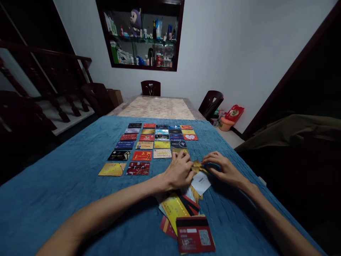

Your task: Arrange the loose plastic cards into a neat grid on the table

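My left hand (178,170) rests palm down over a spread of loose cards, its fingers bent and apart. Its fingertips overlap a gold card (176,152) at the near right end of the laid-out rows. Just right of it, my right hand (225,169) curves with thumb and fingers apart at the edge of some gold cards (197,166). Below lie a white card (201,182) and a yellow card (174,208). Nearest me is a dark red card (195,234) with a QR code. The left palm hides part of the pile.
Several cards lie face up in rows, among them a red card (142,155) and a yellow one (112,169). A blue cloth (66,170) covers the near part of the table. Chairs (211,103) stand around its far part (160,107).
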Demonstrator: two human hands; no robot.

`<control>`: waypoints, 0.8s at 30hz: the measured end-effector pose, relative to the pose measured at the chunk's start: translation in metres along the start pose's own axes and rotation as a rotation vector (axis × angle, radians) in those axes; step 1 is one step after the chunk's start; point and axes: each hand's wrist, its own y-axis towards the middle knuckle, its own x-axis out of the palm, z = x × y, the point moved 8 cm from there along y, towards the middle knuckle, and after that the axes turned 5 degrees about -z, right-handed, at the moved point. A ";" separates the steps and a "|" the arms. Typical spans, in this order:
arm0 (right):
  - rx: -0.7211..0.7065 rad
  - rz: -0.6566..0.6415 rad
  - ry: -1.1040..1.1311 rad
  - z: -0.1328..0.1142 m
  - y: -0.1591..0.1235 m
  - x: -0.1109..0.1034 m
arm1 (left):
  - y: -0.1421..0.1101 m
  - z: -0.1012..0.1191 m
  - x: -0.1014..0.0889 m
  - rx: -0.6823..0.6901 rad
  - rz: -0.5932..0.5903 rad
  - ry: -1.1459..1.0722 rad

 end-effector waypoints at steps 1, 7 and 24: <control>0.000 -0.005 0.002 -0.001 -0.003 0.001 | -0.002 0.002 0.001 0.005 -0.003 -0.004; -0.024 -0.025 0.008 -0.012 -0.013 0.006 | -0.010 0.004 0.007 0.014 -0.065 -0.039; 0.053 -0.100 -0.108 -0.006 -0.008 0.031 | 0.042 -0.008 0.019 0.103 -0.217 0.028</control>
